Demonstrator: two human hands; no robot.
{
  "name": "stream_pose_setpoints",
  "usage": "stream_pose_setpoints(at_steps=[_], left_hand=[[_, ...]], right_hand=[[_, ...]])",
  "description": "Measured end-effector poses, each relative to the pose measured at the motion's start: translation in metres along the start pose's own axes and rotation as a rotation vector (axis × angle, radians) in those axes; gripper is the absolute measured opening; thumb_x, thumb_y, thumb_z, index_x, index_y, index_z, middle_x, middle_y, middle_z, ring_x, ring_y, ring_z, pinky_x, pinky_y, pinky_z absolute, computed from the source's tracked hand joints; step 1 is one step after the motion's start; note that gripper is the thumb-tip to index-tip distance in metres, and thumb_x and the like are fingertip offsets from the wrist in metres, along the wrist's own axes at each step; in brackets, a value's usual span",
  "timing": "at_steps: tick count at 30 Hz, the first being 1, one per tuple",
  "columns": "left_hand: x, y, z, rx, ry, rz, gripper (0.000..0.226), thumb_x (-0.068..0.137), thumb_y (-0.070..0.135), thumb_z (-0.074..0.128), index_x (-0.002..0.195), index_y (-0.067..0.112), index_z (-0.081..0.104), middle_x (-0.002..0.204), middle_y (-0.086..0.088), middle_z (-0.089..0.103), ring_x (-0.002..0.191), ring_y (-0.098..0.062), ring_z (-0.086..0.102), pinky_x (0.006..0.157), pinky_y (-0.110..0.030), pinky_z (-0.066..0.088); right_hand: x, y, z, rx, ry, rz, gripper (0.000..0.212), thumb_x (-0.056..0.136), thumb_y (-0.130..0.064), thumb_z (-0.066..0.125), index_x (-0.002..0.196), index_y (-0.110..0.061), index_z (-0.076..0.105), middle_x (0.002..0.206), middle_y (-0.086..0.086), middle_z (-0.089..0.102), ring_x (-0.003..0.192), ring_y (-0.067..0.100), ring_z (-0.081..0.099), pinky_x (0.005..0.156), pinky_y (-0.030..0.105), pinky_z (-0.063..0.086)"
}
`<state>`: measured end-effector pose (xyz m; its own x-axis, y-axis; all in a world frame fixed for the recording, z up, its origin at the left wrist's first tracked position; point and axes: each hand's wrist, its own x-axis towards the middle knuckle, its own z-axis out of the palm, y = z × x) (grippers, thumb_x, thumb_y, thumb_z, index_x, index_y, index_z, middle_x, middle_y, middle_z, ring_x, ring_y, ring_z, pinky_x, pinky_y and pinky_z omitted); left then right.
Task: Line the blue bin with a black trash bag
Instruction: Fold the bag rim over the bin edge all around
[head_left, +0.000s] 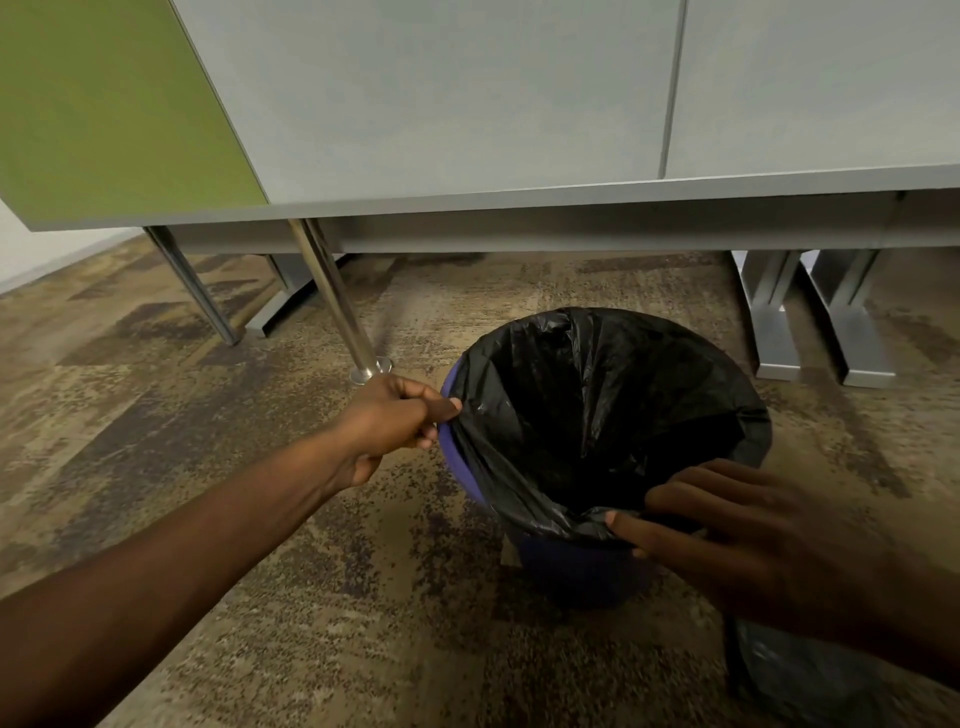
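A round blue bin (566, 564) stands on the carpet below centre right. A black trash bag (597, 405) hangs inside it, its mouth spread over the far and right rim. The blue rim shows bare at the left and near side. My left hand (387, 423) pinches the bag's edge at the bin's left rim. My right hand (748, 540) grips the bag's edge at the near rim, thumb outside and fingers over the top.
A grey desk (519, 200) with a green panel (98, 114) spans the top. Chrome legs (337, 301) stand just left of the bin, grey metal feet (810, 322) to the right. Something dark and shiny (810, 675) lies at the bottom right. Patterned brown carpet covers the floor.
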<state>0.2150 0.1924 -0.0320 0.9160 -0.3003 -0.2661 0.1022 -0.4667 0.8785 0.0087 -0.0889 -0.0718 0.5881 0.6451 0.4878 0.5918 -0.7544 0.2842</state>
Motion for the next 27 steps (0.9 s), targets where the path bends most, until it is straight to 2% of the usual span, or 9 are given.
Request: stream_pose_setpoints(at_steps=[6, 10, 14, 16, 19, 22, 25, 27], left_hand=[[0.004, -0.020, -0.012, -0.303, -0.076, -0.128, 0.009, 0.095, 0.006, 0.069, 0.088, 0.006, 0.074, 0.074, -0.005, 0.070, 0.064, -0.011, 0.067, 0.062, -0.022, 0.062], [0.009, -0.044, -0.020, -0.477, -0.153, -0.168, 0.009, 0.096, 0.002, 0.064, 0.096, 0.001, 0.073, 0.086, -0.011, 0.073, 0.067, -0.013, 0.075, 0.065, -0.026, 0.064], [0.012, -0.069, -0.008, -0.609, -0.228, -0.134, 0.015, 0.086, 0.012, 0.066, 0.095, 0.002, 0.074, 0.092, -0.015, 0.075, 0.072, -0.015, 0.077, 0.066, -0.028, 0.065], [0.014, -0.078, 0.000, -0.670, -0.244, -0.110, 0.022, 0.089, 0.012, 0.062, 0.105, -0.001, 0.070, 0.097, -0.016, 0.076, 0.076, -0.018, 0.077, 0.070, -0.029, 0.066], [0.015, -0.083, 0.006, -0.673, -0.253, -0.097, 0.029, 0.101, 0.009, 0.052, 0.124, -0.004, 0.062, 0.110, -0.020, 0.070, 0.091, -0.027, 0.070, 0.080, -0.033, 0.064], [0.013, -0.084, 0.010, -0.608, -0.281, -0.097, 0.024, 0.104, 0.009, 0.049, 0.120, 0.001, 0.064, 0.113, -0.019, 0.067, 0.099, -0.029, 0.064, 0.091, -0.037, 0.057], [0.011, -0.084, 0.014, -0.574, -0.292, -0.115, 0.025, 0.106, 0.002, 0.045, 0.120, 0.002, 0.065, 0.118, -0.019, 0.067, 0.103, -0.030, 0.064, 0.097, -0.041, 0.049], [0.011, -0.084, 0.018, -0.570, -0.292, -0.121, 0.028, 0.106, 0.000, 0.044, 0.127, -0.003, 0.062, 0.123, -0.024, 0.064, 0.104, -0.032, 0.062, 0.101, -0.045, 0.046]], right_hand=[[-0.006, 0.000, 0.008, 0.004, 0.043, 0.010, 0.032, 0.092, -0.012, 0.072, 0.124, -0.010, 0.075, 0.098, 0.009, 0.076, 0.081, 0.025, 0.073, 0.068, 0.038, 0.060], [-0.010, 0.000, 0.012, -0.014, 0.068, -0.020, 0.031, 0.100, -0.012, 0.061, 0.129, -0.010, 0.072, 0.100, 0.009, 0.076, 0.084, 0.025, 0.072, 0.071, 0.038, 0.059], [-0.009, 0.000, 0.011, -0.032, 0.100, -0.028, 0.031, 0.104, -0.012, 0.053, 0.128, -0.008, 0.072, 0.099, 0.010, 0.076, 0.083, 0.026, 0.073, 0.071, 0.039, 0.059], [-0.009, 0.000, 0.010, -0.029, 0.117, -0.024, 0.034, 0.107, -0.012, 0.046, 0.127, -0.008, 0.073, 0.097, 0.011, 0.076, 0.081, 0.026, 0.073, 0.069, 0.040, 0.060], [-0.007, -0.001, 0.010, -0.040, 0.132, -0.017, 0.031, 0.105, -0.011, 0.051, 0.127, -0.008, 0.073, 0.095, 0.010, 0.076, 0.079, 0.026, 0.072, 0.069, 0.041, 0.060], [-0.005, -0.001, 0.011, -0.084, 0.132, 0.004, 0.031, 0.095, -0.012, 0.069, 0.126, -0.011, 0.074, 0.092, 0.007, 0.076, 0.079, 0.024, 0.072, 0.072, 0.041, 0.059], [-0.002, -0.002, 0.011, -0.110, 0.141, 0.014, 0.027, 0.097, -0.027, 0.071, 0.120, -0.015, 0.078, 0.089, 0.004, 0.075, 0.082, 0.024, 0.072, 0.079, 0.039, 0.056], [0.002, -0.004, 0.011, -0.101, 0.140, 0.025, 0.032, 0.096, -0.039, 0.070, 0.117, -0.016, 0.080, 0.093, 0.005, 0.076, 0.089, 0.025, 0.072, 0.084, 0.039, 0.052]])
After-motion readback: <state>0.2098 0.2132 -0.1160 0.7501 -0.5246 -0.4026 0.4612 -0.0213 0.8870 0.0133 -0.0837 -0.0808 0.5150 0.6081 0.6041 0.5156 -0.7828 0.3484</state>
